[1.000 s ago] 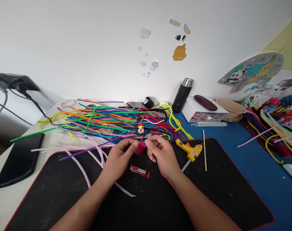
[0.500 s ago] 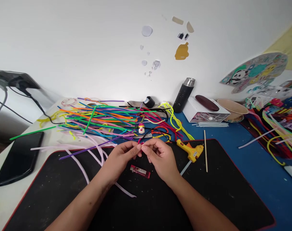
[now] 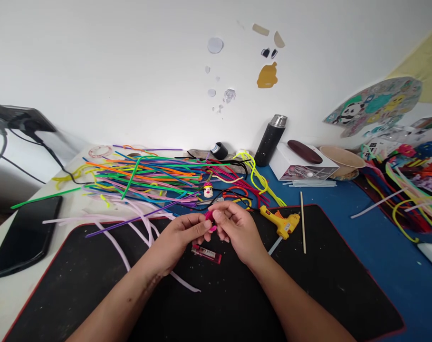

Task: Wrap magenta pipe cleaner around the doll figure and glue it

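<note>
Above the black mat, left hand and right hand fingertips pinch a pink piece; the mat's right edge lies well apart.

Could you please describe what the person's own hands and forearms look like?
The left hand and right hand are bare, with no gloves or rings visible. Neither the left forearm nor right forearm shows a sleeve, watch or bracelet.

Head-worn view — facing forward, downward, near the hands
</note>
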Motion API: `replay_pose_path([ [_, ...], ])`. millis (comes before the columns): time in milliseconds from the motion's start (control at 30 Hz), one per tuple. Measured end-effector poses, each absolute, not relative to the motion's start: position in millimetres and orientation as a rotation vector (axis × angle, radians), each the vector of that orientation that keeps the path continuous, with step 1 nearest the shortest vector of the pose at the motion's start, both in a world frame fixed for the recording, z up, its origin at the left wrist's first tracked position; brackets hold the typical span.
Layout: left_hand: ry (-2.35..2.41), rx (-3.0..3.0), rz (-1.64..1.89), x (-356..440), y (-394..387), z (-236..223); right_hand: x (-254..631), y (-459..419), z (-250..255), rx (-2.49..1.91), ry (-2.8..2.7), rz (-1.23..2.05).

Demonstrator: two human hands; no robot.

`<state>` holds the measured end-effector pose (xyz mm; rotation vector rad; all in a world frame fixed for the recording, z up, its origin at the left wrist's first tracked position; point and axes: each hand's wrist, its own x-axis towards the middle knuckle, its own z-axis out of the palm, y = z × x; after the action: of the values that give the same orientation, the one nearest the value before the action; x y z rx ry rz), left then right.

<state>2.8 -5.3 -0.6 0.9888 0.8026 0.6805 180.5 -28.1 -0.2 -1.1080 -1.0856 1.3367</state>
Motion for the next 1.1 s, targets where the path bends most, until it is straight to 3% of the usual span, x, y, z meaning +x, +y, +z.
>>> replay_pose_path([
  [600,0.774,1.022,0.514,4.7,-8.8,0.3,177.6,-30.5,1.0,-1.193,-1.125,1.191],
  [867,0.811,1.142,0.881,6.0,-10.9,10.9,179.5,-30.9,2.3,-1.264,-1.176,1.03],
  [1100,0.888,1.284,0.918,7.0,-14.4,8.9,179.7,-30.1,0.3,-1.293,-1.2,0.998],
])
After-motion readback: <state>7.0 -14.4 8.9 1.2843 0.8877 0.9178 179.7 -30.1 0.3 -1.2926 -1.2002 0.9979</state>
